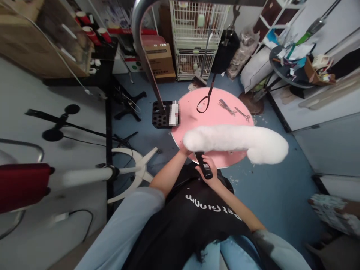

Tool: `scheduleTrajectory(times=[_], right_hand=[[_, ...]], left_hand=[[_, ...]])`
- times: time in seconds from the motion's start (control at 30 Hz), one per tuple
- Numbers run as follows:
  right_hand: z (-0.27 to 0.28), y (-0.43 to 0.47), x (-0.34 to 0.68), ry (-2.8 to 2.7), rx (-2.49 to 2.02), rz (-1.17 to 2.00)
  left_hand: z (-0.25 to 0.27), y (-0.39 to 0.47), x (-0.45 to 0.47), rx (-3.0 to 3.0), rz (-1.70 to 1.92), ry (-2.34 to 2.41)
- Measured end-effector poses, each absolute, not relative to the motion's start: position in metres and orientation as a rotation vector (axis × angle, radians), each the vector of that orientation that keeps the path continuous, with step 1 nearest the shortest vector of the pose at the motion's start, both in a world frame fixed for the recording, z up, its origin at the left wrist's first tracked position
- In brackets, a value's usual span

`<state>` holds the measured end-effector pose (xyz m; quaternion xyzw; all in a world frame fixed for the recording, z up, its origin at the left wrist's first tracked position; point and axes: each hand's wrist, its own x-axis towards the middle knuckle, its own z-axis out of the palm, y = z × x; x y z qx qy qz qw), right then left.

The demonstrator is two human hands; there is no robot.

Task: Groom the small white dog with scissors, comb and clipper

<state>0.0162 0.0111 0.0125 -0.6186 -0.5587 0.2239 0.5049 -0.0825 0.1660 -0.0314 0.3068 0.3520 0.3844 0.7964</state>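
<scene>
Roughly left to right: long white fluffy form (225, 137) lies across near half of round pink table (208, 119), right end overhanging table's right edge and bulging nearward. Soft, matte, rounded both ends. Right hand (211, 173) closed round short black cylindrical handle (204, 167), slanted, upper end against form's near side. Left hand (185, 151) at form's left end, mostly hidden, can't tell grip. Silver metal scissors (242, 114) near table's far-right edge; blue floor (270, 198), white wire cages (197, 33) beyond.

You wore a black apron (171, 234) with white lettering (193, 201) (it curved across the cloth) over pale blue, elbow-length sleeves (123, 221)
</scene>
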Motion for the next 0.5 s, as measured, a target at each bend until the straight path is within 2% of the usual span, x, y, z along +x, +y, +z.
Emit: scheduleTrajectory(times=[0.2,0.37,0.5], right_hand=[[0.001,-0.003,0.028,-1.418,-1.536,0.72],[0.018,-0.007,0.056,-1.459,-1.465,0.602],[-0.011,0.002,0.062,-1.551,-1.451,0.655]], left_hand=[[-0.034,0.159,-0.085,0.514,0.821,0.749],[-0.038,0.157,-0.087,0.478,0.822,0.732],[-0.063,0.162,-0.089,0.632,0.805,0.706]])
